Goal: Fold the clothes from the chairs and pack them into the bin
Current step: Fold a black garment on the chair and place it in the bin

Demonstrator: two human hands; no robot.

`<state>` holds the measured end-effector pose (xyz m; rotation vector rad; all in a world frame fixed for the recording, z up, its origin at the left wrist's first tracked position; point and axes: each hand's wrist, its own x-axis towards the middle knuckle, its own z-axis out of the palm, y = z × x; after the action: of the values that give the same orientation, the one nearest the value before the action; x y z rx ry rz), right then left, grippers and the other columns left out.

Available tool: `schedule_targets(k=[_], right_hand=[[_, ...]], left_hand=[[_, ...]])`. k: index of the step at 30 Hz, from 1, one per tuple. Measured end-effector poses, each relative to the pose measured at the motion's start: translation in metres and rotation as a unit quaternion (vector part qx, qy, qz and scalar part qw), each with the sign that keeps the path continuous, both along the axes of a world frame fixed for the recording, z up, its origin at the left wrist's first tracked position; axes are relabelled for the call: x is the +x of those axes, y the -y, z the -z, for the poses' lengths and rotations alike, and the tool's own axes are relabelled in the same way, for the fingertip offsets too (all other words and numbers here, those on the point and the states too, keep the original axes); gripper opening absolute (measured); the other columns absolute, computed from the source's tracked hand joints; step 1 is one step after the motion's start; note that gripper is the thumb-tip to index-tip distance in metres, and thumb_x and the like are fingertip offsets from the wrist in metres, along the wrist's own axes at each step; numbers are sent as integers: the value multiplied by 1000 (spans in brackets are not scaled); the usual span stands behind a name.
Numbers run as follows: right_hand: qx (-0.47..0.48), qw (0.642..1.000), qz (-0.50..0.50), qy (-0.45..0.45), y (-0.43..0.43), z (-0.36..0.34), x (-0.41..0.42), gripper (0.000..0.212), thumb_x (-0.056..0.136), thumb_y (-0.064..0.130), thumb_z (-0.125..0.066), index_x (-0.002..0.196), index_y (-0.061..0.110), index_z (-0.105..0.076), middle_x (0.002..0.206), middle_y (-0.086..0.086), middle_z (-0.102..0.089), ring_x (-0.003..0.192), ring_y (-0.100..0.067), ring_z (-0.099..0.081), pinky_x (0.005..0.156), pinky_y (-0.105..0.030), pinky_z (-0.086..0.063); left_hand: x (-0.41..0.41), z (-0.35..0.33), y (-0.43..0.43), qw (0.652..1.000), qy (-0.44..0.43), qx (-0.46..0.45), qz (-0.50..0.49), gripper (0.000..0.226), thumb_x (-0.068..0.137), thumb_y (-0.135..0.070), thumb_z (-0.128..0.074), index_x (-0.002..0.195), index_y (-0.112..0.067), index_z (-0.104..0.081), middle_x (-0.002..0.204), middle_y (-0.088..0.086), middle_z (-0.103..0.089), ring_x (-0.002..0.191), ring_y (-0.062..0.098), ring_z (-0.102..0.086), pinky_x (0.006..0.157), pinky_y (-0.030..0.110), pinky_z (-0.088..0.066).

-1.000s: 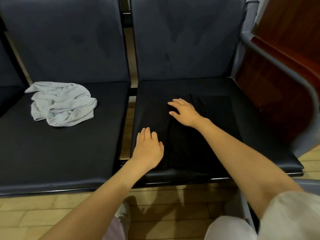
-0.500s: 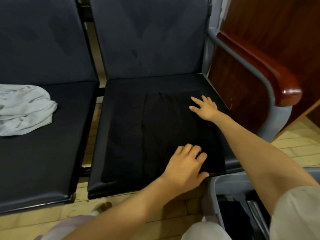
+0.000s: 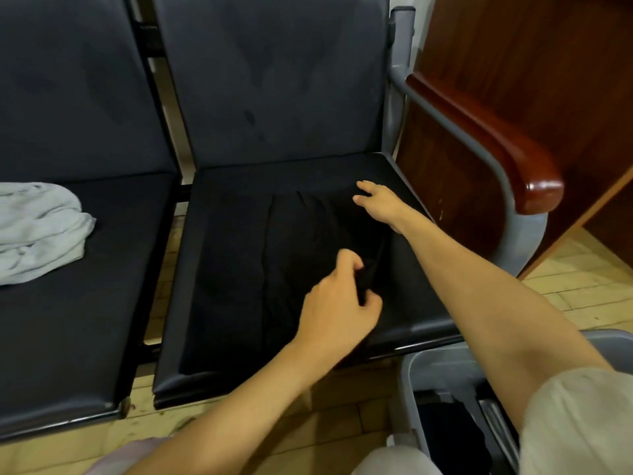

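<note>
On the right-hand chair seat a black garment lies flat, its right edge pinched up by the left hand — right hand spread open on its far corner; grey bin just below.

A red-brown wooden armrest fronts dark wood panelling above a pale tiled floor.

Two dark padded chairs fill the frame; two garments, one black at center, one pale grey at left; two hands; one grey bin lower right.
</note>
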<state>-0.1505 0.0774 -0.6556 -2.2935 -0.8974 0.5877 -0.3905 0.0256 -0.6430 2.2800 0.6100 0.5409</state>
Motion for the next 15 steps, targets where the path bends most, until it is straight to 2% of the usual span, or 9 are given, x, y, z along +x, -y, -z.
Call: schedule_targets(k=[3, 5, 8, 11, 13, 15], right_hand=[[34, 997, -63, 36, -31, -17, -27, 51, 101, 27, -46, 149, 16, -32, 158, 0, -23, 148, -20, -11, 118, -33, -11], [23, 993, -102, 55, -57, -21, -50, 52, 101, 31, -45, 149, 17, -32, 159, 1, -22, 148, -21, -9, 120, -40, -11], [-44, 984, -163, 57, -85, -11, -85, 56, 101, 44, -39, 151, 23, -27, 161, 3, -13, 149, -24, 1, 118, -53, -4], [-107, 972, -192, 85, -87, 4, -106, 56, 102, 45, -35, 153, 28, -19, 161, 2, -6, 148, -26, 6, 116, -57, 1], [-74, 973, -182, 117, -77, 12, -114, 53, 102, 38, -40, 151, 22, -26, 159, -4, -19, 148, -29, -6, 118, -53, -10], [-8, 969, -196, 151, -55, 19, -121, 45, 100, 31, -47, 142, 16, -43, 148, -8, -39, 141, -28, -27, 115, -46, -26]], left_hand=[[-32, -10, -20, 998, -52, -25, -11, 48, 86, -26, -60, 119, -37, -27, 87, -12, -58, 60, 15, -61, 61, 39, -55], [-55, -12, -33, 995, -89, -34, -18, 53, 86, -27, -61, 124, -40, -27, 88, -8, -62, 61, 14, -63, 63, 39, -57], [-84, -8, -54, 984, -178, -28, -4, 48, 89, -31, -61, 131, -37, -39, 78, -8, -60, 64, 9, -60, 61, 28, -52], [-102, -5, -63, 969, -246, -34, 14, 50, 90, -47, -59, 135, -33, -43, 77, -10, -60, 70, 4, -58, 65, 23, -48], [-108, -4, -68, 967, -253, -5, 6, 45, 90, -50, -56, 131, -34, -47, 82, -12, -60, 77, 8, -60, 66, 25, -47], [-113, -3, -71, 964, -260, 59, -12, 32, 92, -45, -56, 120, -30, -53, 93, -11, -54, 89, 13, -59, 70, 26, -44]])
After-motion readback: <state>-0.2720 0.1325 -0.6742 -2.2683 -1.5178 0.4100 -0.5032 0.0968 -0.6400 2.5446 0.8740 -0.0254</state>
